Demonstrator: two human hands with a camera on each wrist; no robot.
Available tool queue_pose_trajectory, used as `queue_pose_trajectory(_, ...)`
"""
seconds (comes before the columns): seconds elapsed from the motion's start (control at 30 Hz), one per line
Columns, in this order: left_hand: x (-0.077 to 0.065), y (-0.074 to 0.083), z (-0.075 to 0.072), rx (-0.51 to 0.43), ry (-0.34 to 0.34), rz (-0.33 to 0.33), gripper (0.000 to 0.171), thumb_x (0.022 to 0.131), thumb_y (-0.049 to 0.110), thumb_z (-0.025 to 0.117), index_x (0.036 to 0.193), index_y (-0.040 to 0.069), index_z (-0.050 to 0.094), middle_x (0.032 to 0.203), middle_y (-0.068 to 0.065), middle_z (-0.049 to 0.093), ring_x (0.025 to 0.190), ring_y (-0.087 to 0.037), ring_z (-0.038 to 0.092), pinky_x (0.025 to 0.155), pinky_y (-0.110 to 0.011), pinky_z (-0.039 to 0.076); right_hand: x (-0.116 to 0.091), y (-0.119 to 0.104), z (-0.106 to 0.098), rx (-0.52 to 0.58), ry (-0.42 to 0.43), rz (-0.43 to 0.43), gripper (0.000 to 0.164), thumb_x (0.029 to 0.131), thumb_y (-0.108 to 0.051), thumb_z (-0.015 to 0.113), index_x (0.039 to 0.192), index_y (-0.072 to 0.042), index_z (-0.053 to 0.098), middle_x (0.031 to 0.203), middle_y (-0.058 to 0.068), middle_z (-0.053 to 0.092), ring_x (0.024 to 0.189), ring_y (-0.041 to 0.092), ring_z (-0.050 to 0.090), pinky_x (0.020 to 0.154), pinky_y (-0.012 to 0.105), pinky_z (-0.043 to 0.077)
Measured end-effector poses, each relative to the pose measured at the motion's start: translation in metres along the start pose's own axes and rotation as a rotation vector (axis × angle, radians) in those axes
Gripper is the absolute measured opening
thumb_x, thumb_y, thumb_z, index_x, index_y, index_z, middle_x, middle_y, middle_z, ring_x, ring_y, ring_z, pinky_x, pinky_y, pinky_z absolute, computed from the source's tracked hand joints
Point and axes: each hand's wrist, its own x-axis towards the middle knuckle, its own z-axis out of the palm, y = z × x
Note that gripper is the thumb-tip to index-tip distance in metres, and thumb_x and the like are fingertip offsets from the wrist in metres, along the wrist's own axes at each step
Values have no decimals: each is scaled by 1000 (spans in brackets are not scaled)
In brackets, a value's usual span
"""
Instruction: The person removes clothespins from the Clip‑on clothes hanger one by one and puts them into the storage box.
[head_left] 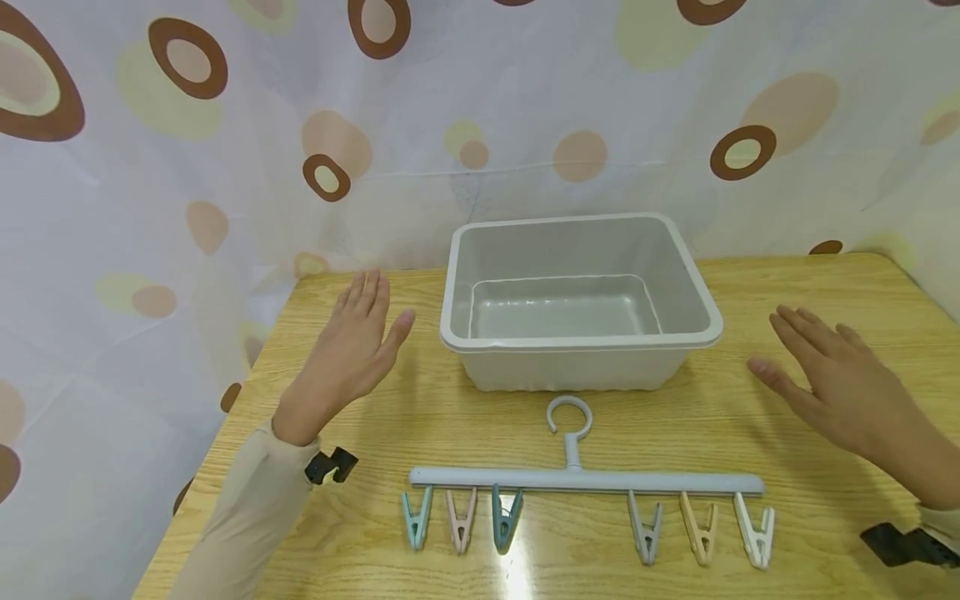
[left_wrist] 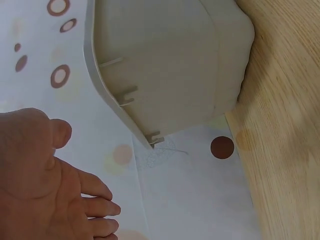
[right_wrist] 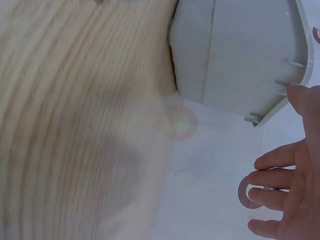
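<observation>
A light grey plastic basin (head_left: 581, 342) stands at the back middle of the wooden table. My left hand (head_left: 351, 346) hovers to its left, fingers straight and thumb spread, holding nothing. On the basin's other side is my right hand (head_left: 847, 387), likewise with extended fingers and nothing in it. In front of the basin lies a pale grey hanger bar (head_left: 585, 479) with a round hook (head_left: 570, 404). Along its near side are several clips, among them a light blue one (head_left: 417, 521), a dark teal one (head_left: 506, 521), a yellow one (head_left: 701, 529) and a white one (head_left: 756, 533).
A white cloth (head_left: 525, 108) with brown, peach and yellow spots hangs behind and to the left of the table (head_left: 360, 517). Bare wood shows at both sides of the basin. A black strap piece (head_left: 332, 465) is at the left wrist.
</observation>
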Motion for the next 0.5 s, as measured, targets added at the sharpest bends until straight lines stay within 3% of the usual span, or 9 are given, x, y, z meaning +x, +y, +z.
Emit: queue_pose_trajectory(0.5,12,16,-1,48,-39,47,70,106,43,14,148,-12,5,156,-28,-3,145,-38,-8,116,-48,0,-10,-21,11,98,-58,3,68,100,-33,52,145,12,27,147,37,25,138,50,20,114,56,4)
